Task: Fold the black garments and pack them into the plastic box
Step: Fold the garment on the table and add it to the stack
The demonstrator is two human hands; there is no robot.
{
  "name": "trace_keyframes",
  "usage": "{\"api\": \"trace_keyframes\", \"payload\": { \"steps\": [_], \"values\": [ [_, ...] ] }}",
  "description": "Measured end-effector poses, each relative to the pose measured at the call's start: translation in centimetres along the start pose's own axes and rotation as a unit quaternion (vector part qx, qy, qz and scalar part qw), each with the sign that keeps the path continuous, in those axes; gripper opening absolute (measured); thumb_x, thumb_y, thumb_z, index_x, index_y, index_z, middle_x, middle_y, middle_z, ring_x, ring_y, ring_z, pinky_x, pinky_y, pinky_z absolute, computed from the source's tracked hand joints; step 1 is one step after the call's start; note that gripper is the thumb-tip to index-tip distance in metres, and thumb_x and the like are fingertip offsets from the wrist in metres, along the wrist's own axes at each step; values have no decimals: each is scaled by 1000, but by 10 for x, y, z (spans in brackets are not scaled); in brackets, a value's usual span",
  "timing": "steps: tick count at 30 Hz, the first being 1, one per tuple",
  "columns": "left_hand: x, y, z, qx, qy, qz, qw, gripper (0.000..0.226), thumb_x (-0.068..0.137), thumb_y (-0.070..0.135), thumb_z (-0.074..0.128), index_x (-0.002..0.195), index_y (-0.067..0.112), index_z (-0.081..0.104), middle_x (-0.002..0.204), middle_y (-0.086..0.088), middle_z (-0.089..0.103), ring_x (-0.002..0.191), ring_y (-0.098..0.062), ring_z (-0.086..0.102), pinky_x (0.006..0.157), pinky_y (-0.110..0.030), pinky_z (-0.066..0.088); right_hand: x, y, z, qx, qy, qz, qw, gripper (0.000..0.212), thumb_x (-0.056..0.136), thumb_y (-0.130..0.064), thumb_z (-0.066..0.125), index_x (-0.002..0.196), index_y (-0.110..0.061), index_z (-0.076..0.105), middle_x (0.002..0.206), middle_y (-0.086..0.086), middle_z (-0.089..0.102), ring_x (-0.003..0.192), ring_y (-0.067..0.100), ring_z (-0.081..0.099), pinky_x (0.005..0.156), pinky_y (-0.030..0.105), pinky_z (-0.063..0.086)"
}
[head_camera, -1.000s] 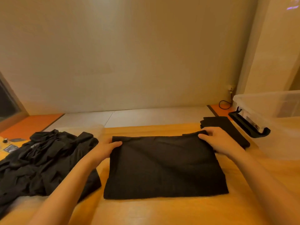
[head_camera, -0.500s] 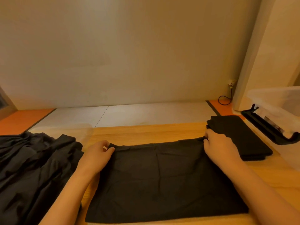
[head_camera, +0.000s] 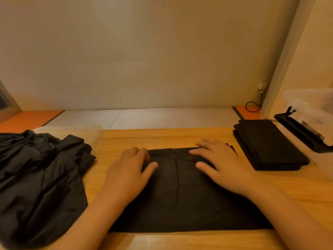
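Observation:
A black garment [head_camera: 182, 195] lies flat as a folded rectangle in the middle of the wooden table [head_camera: 180, 136]. My left hand [head_camera: 129, 172] rests on its far left part with fingers spread. My right hand [head_camera: 221, 163] lies flat on its far right part, fingers straight and pointing left. A neat stack of folded black garments [head_camera: 268, 143] sits to the right. The clear plastic box [head_camera: 310, 103] stands at the right edge, partly cut off.
A loose heap of unfolded black garments [head_camera: 39, 177] covers the table's left side. A clear lid-like plastic piece [head_camera: 86, 132] lies behind it. A black clip handle [head_camera: 302, 132] juts from the box. A cable [head_camera: 252, 107] hangs at the wall.
Both hands let go of the garment's far corners and moved inward onto its top, now lying flat. The view has moved closer to the table.

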State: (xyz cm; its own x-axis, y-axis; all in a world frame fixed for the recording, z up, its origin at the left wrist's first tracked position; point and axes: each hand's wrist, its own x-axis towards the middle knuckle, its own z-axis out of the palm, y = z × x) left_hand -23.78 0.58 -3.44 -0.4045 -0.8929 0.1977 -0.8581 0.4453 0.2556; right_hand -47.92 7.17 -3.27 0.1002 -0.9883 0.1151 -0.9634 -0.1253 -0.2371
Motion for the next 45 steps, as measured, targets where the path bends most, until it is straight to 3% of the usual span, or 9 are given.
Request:
{"api": "trace_keyframes", "payload": {
  "steps": [3,7,11,14,17,20,24,34,45],
  "values": [
    [-7,8,19,58,-143,-17,988,72,89,69,28,151,34,13,159,2,10,146,-19,8,118,-39,18,1,-6,12,0,-109,5,994,54,96,-58,26,147,-48,12,154,-25,-2,143,3,-16,112,28,-11],
    [1,-1,30,66,-195,-17,978,105,56,86,-8,149,38,-16,157,6,-24,142,-15,-27,118,-42,-13,10,10,23,-43,-140,58,988,74,77,-72,0,146,-48,-4,158,-16,-13,143,6,-20,117,32,-10],
    [9,-11,36,63,-163,11,985,122,38,93,-25,148,41,-14,157,11,-21,142,-10,-24,118,-39,-12,12,15,24,-49,-126,101,986,72,81,-70,-2,148,-45,-7,158,-14,-14,144,9,-20,118,35,-10],
    [11,-13,36,57,-121,20,991,112,51,91,-16,150,42,-6,159,13,-13,145,-7,-16,120,-36,-5,12,16,25,-55,-111,122,985,86,68,-72,-12,149,-43,-7,159,-13,-12,144,11,-19,117,36,-11],
    [10,-11,33,47,-65,36,996,106,57,88,-18,151,41,-2,159,14,-8,145,-5,-13,118,-32,-4,7,12,19,-72,-59,130,987,64,94,-61,8,151,-36,-5,160,-9,-11,145,12,-19,118,38,-10],
    [8,4,35,39,-39,126,991,83,76,76,-4,151,40,1,159,16,-3,143,1,-13,116,-26,-9,6,-11,16,-38,-27,48,998,56,100,-51,19,152,-36,1,159,-13,-7,144,7,-18,118,36,-11],
    [8,17,45,14,-89,192,977,81,81,68,6,152,31,10,159,14,10,139,8,-5,115,-20,-6,11,-34,34,-14,-75,-26,997,56,103,-44,20,153,-28,2,160,-13,-3,144,2,-14,118,30,-10],
    [15,13,46,46,-154,152,975,95,67,85,-3,150,39,-10,157,15,-17,141,1,-21,117,-28,-12,22,-3,36,-46,-84,83,992,53,102,-47,16,152,-34,2,161,-10,-4,146,8,-11,119,36,-6],
    [47,19,41,9,-170,208,963,64,93,62,31,149,43,6,158,21,2,137,10,-7,119,-26,-4,22,-2,33,-37,-73,55,995,53,103,-43,20,153,-31,7,160,-10,-2,146,6,-10,120,36,-6]
  ]
}}
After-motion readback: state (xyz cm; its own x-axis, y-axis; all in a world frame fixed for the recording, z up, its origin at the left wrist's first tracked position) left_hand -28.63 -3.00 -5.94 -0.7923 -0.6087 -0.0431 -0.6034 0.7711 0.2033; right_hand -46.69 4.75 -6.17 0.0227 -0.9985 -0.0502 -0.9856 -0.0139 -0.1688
